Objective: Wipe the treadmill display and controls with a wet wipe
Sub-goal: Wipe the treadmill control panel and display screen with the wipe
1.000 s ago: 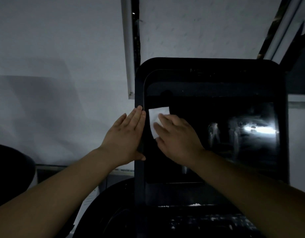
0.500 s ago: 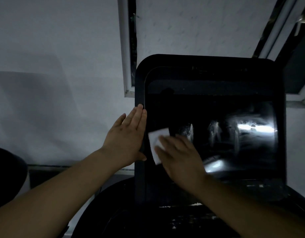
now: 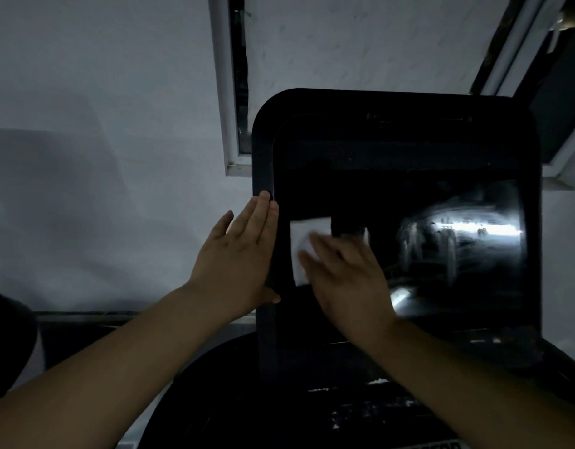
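Observation:
The treadmill display (image 3: 441,202) is a large black screen in a rounded dark frame, glossy, with streaky wet reflections on its right half. A white wet wipe (image 3: 304,241) lies flat on the screen's left part. My right hand (image 3: 347,273) presses on the wipe with flat fingers and looks motion-blurred. My left hand (image 3: 240,264) rests flat against the left edge of the frame, fingers together and pointing up. The dark control panel (image 3: 376,413) shows dimly below the screen.
A pale wall (image 3: 101,124) fills the left side behind the console. A white window frame (image 3: 227,92) runs down behind the display's top left, and another white frame (image 3: 519,43) slants at the top right. A dark rounded shape (image 3: 4,345) sits at the far left edge.
My right hand slid the wipe down the screen's left side, then back up a little. New wet streaks shine on the screen. My left hand stayed on the frame's edge.

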{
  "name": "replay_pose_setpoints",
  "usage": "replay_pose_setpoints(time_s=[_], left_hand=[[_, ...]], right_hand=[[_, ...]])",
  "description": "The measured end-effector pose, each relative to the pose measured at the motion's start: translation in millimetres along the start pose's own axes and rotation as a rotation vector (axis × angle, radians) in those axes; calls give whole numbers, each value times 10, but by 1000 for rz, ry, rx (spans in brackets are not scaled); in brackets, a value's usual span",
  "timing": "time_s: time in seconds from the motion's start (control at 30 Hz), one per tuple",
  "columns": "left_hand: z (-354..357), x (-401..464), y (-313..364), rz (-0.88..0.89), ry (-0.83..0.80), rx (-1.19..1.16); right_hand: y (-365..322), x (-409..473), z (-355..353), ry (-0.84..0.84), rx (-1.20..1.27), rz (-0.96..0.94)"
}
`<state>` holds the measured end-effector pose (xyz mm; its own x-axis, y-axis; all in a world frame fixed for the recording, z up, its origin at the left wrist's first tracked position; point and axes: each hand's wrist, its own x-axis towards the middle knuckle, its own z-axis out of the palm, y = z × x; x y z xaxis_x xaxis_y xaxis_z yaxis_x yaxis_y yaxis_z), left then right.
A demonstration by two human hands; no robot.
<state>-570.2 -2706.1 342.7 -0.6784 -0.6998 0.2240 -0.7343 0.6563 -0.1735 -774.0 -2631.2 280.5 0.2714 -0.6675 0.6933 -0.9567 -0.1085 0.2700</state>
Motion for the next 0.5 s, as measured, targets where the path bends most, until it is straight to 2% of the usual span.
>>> replay_pose_setpoints(time_s=[0.13, 0.23, 0.33, 0.5], left_hand=[[-7, -16, 43, -4, -1, 15], [-40, -25, 92, -14, -21, 43], [-88, -17, 143, -39, -45, 89], [-141, -10, 193, -62, -81, 99]], right_hand=[[-250, -742, -62, -71, 72, -17], [-269, -882, -81, -77, 51, -20], [-148, -683, -79, -51, 35, -39], [287, 208, -71, 26, -42, 7]])
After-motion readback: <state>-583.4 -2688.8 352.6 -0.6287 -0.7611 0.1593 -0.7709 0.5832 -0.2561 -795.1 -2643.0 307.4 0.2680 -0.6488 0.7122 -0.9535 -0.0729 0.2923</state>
